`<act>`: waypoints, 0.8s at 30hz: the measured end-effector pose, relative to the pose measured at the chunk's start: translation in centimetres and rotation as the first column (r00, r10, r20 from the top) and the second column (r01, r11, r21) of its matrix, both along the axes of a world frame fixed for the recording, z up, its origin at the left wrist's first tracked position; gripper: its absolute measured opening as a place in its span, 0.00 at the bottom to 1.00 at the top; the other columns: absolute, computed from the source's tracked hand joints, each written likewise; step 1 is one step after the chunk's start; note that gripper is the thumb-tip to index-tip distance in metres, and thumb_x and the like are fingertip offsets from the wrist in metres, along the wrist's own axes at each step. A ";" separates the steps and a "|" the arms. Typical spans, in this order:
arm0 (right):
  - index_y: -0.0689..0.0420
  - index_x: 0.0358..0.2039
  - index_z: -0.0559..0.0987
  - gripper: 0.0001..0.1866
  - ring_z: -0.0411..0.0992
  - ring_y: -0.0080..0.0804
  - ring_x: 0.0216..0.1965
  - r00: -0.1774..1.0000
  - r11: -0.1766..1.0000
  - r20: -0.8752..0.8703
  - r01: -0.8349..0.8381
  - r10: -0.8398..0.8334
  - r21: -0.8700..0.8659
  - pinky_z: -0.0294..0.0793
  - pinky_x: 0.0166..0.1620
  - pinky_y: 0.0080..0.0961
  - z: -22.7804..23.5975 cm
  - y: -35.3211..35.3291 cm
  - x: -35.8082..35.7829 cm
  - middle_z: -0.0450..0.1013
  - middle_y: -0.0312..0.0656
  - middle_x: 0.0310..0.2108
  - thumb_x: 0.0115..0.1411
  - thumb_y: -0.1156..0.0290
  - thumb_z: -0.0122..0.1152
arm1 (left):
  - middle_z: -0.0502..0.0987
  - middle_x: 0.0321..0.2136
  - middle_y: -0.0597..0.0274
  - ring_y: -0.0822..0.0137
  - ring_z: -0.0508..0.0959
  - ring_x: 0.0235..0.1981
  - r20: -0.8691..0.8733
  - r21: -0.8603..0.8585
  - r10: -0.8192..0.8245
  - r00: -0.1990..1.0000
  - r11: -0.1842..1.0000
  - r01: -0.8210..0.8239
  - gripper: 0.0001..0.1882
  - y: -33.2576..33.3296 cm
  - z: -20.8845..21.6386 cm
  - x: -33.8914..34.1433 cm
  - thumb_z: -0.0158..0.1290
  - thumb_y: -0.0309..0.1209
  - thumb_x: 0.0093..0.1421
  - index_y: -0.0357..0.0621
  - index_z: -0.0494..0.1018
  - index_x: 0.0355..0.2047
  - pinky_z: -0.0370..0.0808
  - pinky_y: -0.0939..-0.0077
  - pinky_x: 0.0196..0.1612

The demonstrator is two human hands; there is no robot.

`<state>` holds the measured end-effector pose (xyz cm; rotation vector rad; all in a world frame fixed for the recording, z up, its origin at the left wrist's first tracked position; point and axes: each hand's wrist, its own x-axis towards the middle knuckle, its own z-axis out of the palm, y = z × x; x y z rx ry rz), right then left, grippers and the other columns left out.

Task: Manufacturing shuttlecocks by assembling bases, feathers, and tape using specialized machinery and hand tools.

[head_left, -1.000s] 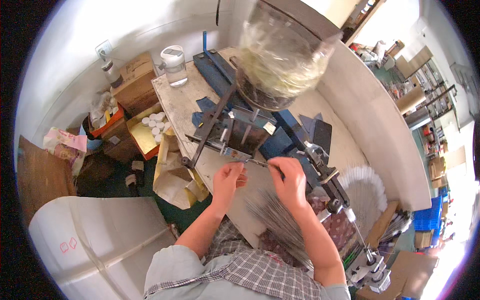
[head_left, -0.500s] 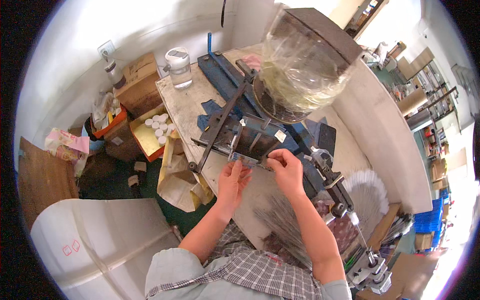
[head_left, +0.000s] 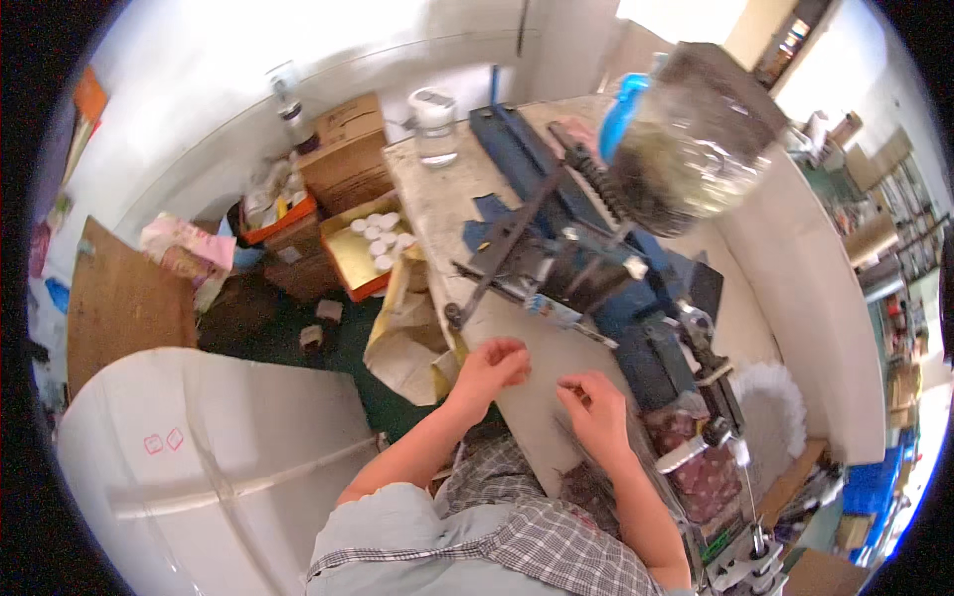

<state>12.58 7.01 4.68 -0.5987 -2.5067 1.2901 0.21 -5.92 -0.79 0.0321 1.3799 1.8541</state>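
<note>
My left hand (head_left: 493, 370) hovers over the near edge of the worktable (head_left: 512, 397), its fingers curled together. To its right, my right hand (head_left: 595, 405) has thumb and index finger nearly meeting in a pinch. Whether either holds anything is too small and blurred to tell. Both hands are apart from the dark metal fixture (head_left: 581, 273) beyond them. A clear, bluish strip (head_left: 555, 310) lies along the fixture's near side. Behind stands a dark machine part wrapped in clear plastic (head_left: 686, 159), with a coil spring (head_left: 596, 184) beside it.
A long dark lever (head_left: 512, 233) crosses the fixture's left side. A lidded water jug (head_left: 434, 127) stands at the back left corner. Left on the floor, an open box (head_left: 358, 263) holds several white caps. A small clamp-like device (head_left: 750, 561) sits lower right, near white bristle-like strands (head_left: 770, 412).
Both hands have drawn back toward me, away from the fixture and the clear strip. The plastic-wrapped part has swung aside, exposing the spring and something blue. The whole view has shifted too.
</note>
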 end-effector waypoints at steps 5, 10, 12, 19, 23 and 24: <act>0.56 0.35 0.76 0.08 0.73 0.38 0.29 0.976 0.976 0.062 -0.213 0.209 0.055 0.72 0.33 0.29 -2.0 -2.9 -1.8 0.72 0.42 0.29 0.52 0.71 0.58 | 0.77 0.28 0.60 0.69 0.77 0.30 -0.209 -0.197 0.042 0.977 0.977 -0.084 0.11 -9.3 1.3 -5.2 0.54 0.31 0.56 0.36 0.73 0.37 0.75 0.76 0.34; 0.56 0.31 0.74 0.10 0.71 0.37 0.26 0.929 0.927 0.277 -0.308 0.244 0.215 0.70 0.30 0.30 -3.6 -4.8 -4.0 0.70 0.42 0.25 0.49 0.68 0.63 | 0.74 0.24 0.65 0.76 0.72 0.23 -0.353 -0.210 0.409 0.841 0.841 -0.498 0.09 -13.5 -1.7 -15.5 0.51 0.31 0.58 0.38 0.71 0.34 0.70 0.83 0.29; 0.56 0.29 0.72 0.10 0.70 0.39 0.25 0.905 0.922 0.342 -0.333 0.254 0.198 0.70 0.30 0.32 -3.8 -5.2 -5.2 0.70 0.42 0.23 0.49 0.67 0.63 | 0.76 0.26 0.58 0.67 0.76 0.27 -0.555 -0.383 0.228 0.800 0.784 -0.489 0.13 -15.5 -7.0 -20.2 0.53 0.35 0.54 0.38 0.73 0.34 0.72 0.75 0.32; 0.58 0.28 0.69 0.16 0.69 0.50 0.30 0.731 0.868 0.575 -0.492 0.368 0.071 0.67 0.33 0.41 -3.5 -4.7 -6.4 0.69 0.47 0.26 0.50 0.59 0.61 | 0.76 0.36 0.48 0.50 0.75 0.39 -0.502 -0.864 -0.531 0.683 0.338 -0.373 0.12 -12.4 -16.1 -29.3 0.49 0.33 0.51 0.42 0.74 0.35 0.73 0.60 0.42; 0.59 0.27 0.69 0.17 0.68 0.52 0.29 0.751 0.862 0.563 -0.491 0.345 0.127 0.68 0.33 0.42 -3.0 -5.4 -6.6 0.68 0.49 0.26 0.51 0.57 0.61 | 0.68 0.46 0.46 0.48 0.72 0.45 -0.401 -0.913 -0.556 0.728 0.306 -0.269 0.21 -11.7 -21.3 -33.0 0.51 0.32 0.50 0.46 0.67 0.46 0.72 0.57 0.44; 0.59 0.27 0.69 0.17 0.68 0.52 0.29 0.746 0.865 0.580 -0.483 0.327 0.134 0.68 0.33 0.42 -3.3 -5.1 -6.6 0.68 0.49 0.26 0.51 0.57 0.61 | 0.65 0.49 0.48 0.49 0.71 0.47 -0.352 -0.931 -0.570 0.742 0.291 -0.218 0.25 -10.8 -20.9 -33.5 0.54 0.36 0.50 0.48 0.64 0.49 0.72 0.58 0.45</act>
